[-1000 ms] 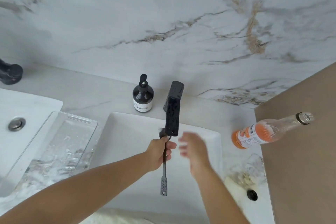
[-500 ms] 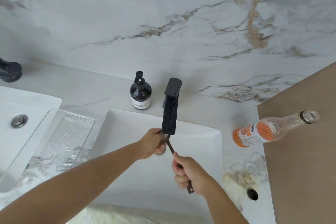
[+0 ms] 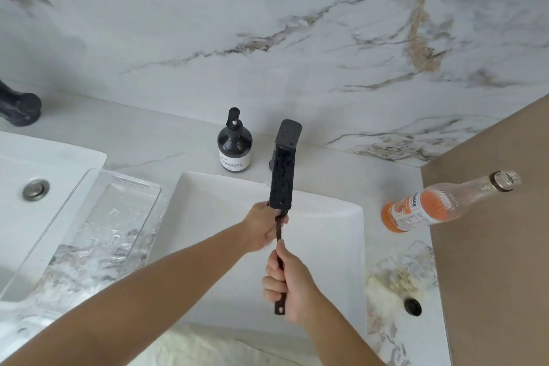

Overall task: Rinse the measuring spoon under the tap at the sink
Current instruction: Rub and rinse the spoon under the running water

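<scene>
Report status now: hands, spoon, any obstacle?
Right hand shut on spoon handle. Left hand at its upper end, under tap. Spoon bowl hidden. Sink free of obstacles.

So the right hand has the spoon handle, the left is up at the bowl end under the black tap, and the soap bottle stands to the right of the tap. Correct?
Not quite. In the head view the soap bottle stands to the left of the black tap, not the right. The rest holds: the right hand grips the spoon handle and the left hand is at the bowl end under the spout.
</scene>
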`<state>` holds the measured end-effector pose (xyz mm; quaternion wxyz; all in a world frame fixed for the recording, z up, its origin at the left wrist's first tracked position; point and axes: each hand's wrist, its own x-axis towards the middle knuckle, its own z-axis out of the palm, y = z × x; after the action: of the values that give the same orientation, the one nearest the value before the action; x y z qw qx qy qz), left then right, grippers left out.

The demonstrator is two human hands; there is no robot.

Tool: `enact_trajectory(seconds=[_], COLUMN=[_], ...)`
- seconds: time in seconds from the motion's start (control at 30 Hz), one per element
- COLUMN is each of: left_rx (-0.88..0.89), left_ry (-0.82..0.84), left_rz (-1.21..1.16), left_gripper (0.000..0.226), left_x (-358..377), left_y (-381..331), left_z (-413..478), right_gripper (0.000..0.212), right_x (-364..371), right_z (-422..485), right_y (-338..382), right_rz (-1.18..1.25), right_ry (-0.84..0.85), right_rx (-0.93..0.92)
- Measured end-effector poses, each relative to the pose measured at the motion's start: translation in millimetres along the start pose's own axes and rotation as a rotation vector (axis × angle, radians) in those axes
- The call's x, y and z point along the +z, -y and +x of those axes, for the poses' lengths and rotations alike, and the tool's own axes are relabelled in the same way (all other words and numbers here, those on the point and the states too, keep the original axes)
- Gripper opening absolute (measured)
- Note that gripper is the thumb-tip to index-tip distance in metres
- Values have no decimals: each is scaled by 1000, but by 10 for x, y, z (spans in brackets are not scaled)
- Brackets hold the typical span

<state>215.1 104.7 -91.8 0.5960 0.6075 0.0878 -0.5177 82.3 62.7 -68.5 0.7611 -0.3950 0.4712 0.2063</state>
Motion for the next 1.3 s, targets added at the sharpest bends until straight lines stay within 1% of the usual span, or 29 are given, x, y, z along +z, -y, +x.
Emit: enact_trajectory(seconds=[0.03,0.07,0.13,0.17,0.2,0.23,0.27,0.33,0.4,0.43,0.47,0.53,0.57,0.63,0.67,0.7,0.73,0.83,0.87,0.9,0.93,0.97,1.03,1.07,1.13,1.17,1.2,1.27,1.3], left_rx=[51,127,201,224,246,249,211,74,15,3,8,69,93,110,116,115,108,62,56,74,105,135,140,134,162,178,188,193,188], left_ry=[39,66,74,62,32,6,-11,-66,-76,-69,-48,10,36,71,76,75,60,-44,-69,-88,-106,-120,-124,-126,-161,-184,-199,-210,-208], left_rz=[109,252,506,575,587,525,346,-42,-164,-177,-175,-58,60,272,286,229,134,-9,11,42,68,105,233,273,190,91,-13,-125,-119], left_gripper=[24,27,34,35,35,34,34,34,35,34,31,27,28,29,30,33,36,32,29,29,30,33,36,35,38,40,41,37,34], left_x=[-71,-139,-277,-312,-321,-315,-278,-177,-154,-168,-195,-286,-323,-322,-292,-249,-202,-66,-38,-28,-30,-45,-57,-42,9,29,40,23,7], left_y=[-38,-74,-136,-150,-143,-121,-94,-30,22,36,34,-7,-34,-83,-104,-122,-127,-22,36,93,129,150,163,161,127,105,84,64,65], left_z=[-8,-41,-92,-103,-97,-85,-80,-72,-78,-99,-123,-191,-217,-260,-283,-292,-292,-251,-251,-255,-264,-266,-277,-275,-247,-224,-207,-176,-159], right_gripper=[58,59,58,59,60,61,61,62,63,62,61,59,59,58,57,56,54,55,56,57,57,57,54,54,55,52,47,39,35], right_x=[-48,-144,-340,-415,-454,-434,-356,-98,110,116,57,-143,-257,-441,-477,-452,-352,44,104,83,-25,-186,-548,-669,-675,-560,-434,-237,-227], right_z=[1,3,-28,-51,-52,-50,-49,-2,17,7,-6,-79,-110,-130,-124,-111,-104,-31,-52,-80,-104,-108,-103,-102,-69,-34,-9,58,50], right_y=[29,110,313,394,432,421,365,166,29,29,68,231,315,409,393,327,223,-147,-221,-233,-171,-74,194,315,370,282,131,-152,-188], right_rz=[-101,-302,-835,-1028,-1105,-1076,-982,-633,-376,-392,-485,-839,-1076,-1504,-1562,-1496,-1314,-576,-389,-346,-446,-711,-1325,-1466,-1368,-1255,-1137,-935,-888], right_ry=[-36,-101,-247,-318,-379,-426,-448,-385,-299,-285,-291,-367,-455,-751,-859,-889,-837,-433,-321,-269,-266,-328,-650,-806,-940,-916,-813,-461,-296], right_rx=[-12,-73,-242,-298,-340,-360,-348,-208,-61,-61,-106,-287,-382,-561,-648,-683,-638,-198,-78,-39,-65,-184,-492,-599,-706,-666,-621,-510,-444])
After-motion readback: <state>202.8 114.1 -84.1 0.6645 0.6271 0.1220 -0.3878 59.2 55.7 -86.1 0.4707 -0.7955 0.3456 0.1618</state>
